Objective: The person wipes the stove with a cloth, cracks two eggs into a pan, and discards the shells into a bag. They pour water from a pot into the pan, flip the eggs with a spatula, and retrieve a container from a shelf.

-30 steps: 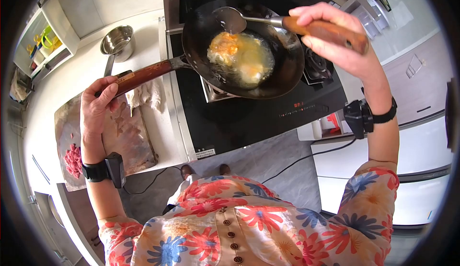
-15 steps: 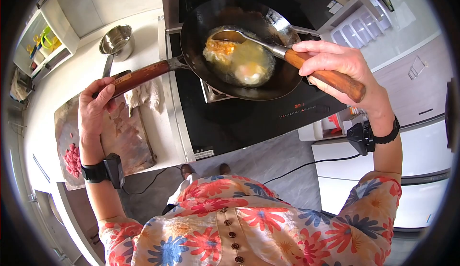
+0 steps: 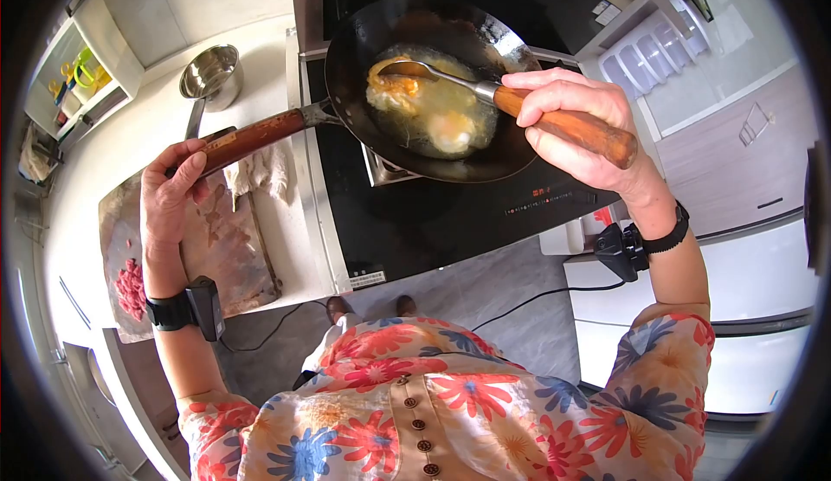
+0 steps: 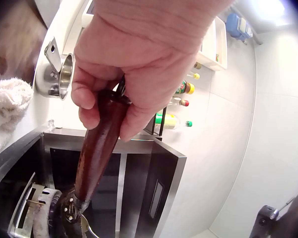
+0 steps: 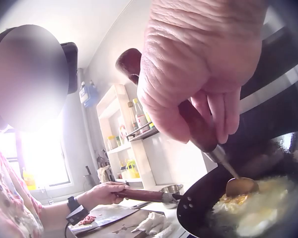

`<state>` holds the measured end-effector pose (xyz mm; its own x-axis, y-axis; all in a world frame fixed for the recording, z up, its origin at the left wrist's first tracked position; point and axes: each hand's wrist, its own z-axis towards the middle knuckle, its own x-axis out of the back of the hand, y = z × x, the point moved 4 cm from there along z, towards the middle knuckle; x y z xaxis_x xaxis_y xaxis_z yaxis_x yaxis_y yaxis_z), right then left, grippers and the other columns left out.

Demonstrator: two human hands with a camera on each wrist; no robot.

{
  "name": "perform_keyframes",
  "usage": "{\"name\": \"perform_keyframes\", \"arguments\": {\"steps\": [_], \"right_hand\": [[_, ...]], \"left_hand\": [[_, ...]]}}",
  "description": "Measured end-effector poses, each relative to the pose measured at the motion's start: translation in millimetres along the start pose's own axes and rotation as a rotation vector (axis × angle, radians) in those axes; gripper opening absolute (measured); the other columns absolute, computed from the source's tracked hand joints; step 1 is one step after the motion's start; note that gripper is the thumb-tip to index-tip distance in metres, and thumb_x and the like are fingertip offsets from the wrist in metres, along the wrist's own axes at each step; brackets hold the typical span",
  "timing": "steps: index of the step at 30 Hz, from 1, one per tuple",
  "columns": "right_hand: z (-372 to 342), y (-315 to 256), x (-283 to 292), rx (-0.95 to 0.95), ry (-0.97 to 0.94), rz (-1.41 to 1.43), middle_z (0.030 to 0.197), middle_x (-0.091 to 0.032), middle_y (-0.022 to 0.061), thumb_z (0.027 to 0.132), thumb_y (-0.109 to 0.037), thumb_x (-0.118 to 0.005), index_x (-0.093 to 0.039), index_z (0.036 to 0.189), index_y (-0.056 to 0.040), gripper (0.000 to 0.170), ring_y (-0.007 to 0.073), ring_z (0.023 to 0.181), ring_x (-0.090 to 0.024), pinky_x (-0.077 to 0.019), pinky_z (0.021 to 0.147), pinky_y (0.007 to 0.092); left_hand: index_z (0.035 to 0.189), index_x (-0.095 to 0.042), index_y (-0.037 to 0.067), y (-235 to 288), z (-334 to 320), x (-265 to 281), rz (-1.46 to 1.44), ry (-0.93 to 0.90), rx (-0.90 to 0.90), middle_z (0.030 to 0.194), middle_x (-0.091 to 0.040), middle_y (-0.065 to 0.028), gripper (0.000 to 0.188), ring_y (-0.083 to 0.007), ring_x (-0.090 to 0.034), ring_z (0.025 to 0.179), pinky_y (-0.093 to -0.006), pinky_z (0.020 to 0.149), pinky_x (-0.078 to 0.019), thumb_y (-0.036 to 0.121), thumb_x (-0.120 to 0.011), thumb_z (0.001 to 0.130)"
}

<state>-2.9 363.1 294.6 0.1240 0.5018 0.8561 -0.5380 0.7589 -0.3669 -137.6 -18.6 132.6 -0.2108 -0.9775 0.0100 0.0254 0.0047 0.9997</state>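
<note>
A dark wok (image 3: 433, 15) sits over the stove, with fried egg (image 3: 451, 131) in oil at its bottom, golden at one side and pale elsewhere. My left hand (image 3: 168, 195) grips the end of the wok's wooden handle (image 3: 264, 133), thumb on one side and fingers curled on the other (image 4: 134, 54). In my right hand (image 3: 584, 126) is a ladle (image 3: 463, 81), held by its thick wooden handle. The ladle's metal bowl (image 5: 241, 187) lies right at the golden part of the egg.
Left of the stove, a steel saucepan (image 3: 210, 76) and a crumpled white cloth (image 3: 260, 178) rest on the counter. Chopped red meat (image 3: 131, 289) lies on a cutting board (image 3: 229, 247). Several bottles (image 4: 175, 121) stand by the wall.
From above the far side of the wok, the ladle has come down onto the egg. My right hand dropped nearer, then shifted left. The left hand stays on the wok handle.
</note>
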Motion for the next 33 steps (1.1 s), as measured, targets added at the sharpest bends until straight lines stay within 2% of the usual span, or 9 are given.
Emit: {"name": "perform_keyframes", "arguments": {"steps": [4,8,10,15,17,31,33], "right_hand": [[-3.6,9.6,7.8,-0.087,0.073,0.105,0.096,-0.066,0.0142,0.069,0.000,-0.060,-0.062,0.079,-0.0040,0.011,0.0221,0.094,-0.063,-0.0472,0.083,0.0290],[-7.2,10.3,7.1,-0.110,0.068,0.163,0.098,-0.065,0.0140,0.069,-0.001,-0.060,-0.063,0.080,-0.0039,0.011,0.0213,0.095,-0.062,-0.0472,0.083,0.0292],[-13.0,15.4,10.2,-0.197,0.074,0.147,0.099,-0.065,0.0135,0.070,0.000,-0.060,-0.063,0.081,-0.0033,0.012,0.0205,0.096,-0.062,-0.0471,0.084,0.0293],[-17.6,17.2,20.1,-0.153,0.141,0.206,0.101,-0.065,0.0134,0.073,0.003,-0.060,-0.062,0.084,-0.0021,0.012,0.0203,0.100,-0.060,-0.0466,0.085,0.0286],[-18.5,16.3,24.4,-0.195,0.185,0.246,0.102,-0.065,0.0139,0.073,0.003,-0.060,-0.062,0.085,-0.0026,0.013,0.0213,0.102,-0.060,-0.0465,0.087,0.0291],[-12.6,25.3,10.2,-0.135,0.158,0.295,0.103,-0.065,0.0152,0.071,0.001,-0.060,-0.062,0.082,-0.0034,0.012,0.0218,0.100,-0.060,-0.0458,0.088,0.0309],[-12.5,22.8,8.6,-0.145,0.141,0.209,0.103,-0.065,0.0150,0.071,0.001,-0.060,-0.062,0.082,-0.0032,0.012,0.0214,0.099,-0.061,-0.0460,0.087,0.0310]], "left_hand": [[0.101,-0.063,0.000,0.8,0.2,-0.6,-0.024,0.003,-0.011,0.074,-0.060,-0.0015,0.028,-0.0069,-0.050,0.052,-0.0191,0.048,-0.0391,0.019,-0.069,0.081],[0.101,-0.063,0.000,1.1,1.9,-0.6,-0.004,0.011,-0.021,0.074,-0.060,-0.0015,0.028,-0.0070,-0.050,0.052,-0.0188,0.048,-0.0388,0.019,-0.069,0.081],[0.101,-0.063,0.000,0.4,2.8,0.2,0.002,-0.001,-0.023,0.074,-0.060,-0.0015,0.028,-0.0071,-0.050,0.052,-0.0188,0.048,-0.0384,0.020,-0.069,0.081],[0.101,-0.063,0.000,1.1,2.0,0.3,0.012,0.000,-0.020,0.073,-0.059,-0.0014,0.029,-0.0070,-0.050,0.052,-0.0189,0.048,-0.0378,0.020,-0.069,0.082],[0.101,-0.062,0.000,0.5,1.7,-0.1,0.004,-0.002,-0.018,0.073,-0.059,-0.0012,0.029,-0.0070,-0.049,0.052,-0.0190,0.048,-0.0378,0.020,-0.069,0.082],[0.101,-0.062,0.000,0.3,3.3,-0.2,0.001,-0.006,-0.025,0.072,-0.059,-0.0011,0.028,-0.0071,-0.050,0.052,-0.0198,0.048,-0.0394,0.019,-0.069,0.082],[0.101,-0.062,0.000,0.4,3.5,-0.3,0.003,-0.007,-0.028,0.072,-0.059,-0.0010,0.028,-0.0071,-0.050,0.052,-0.0198,0.048,-0.0393,0.019,-0.069,0.082]]}}
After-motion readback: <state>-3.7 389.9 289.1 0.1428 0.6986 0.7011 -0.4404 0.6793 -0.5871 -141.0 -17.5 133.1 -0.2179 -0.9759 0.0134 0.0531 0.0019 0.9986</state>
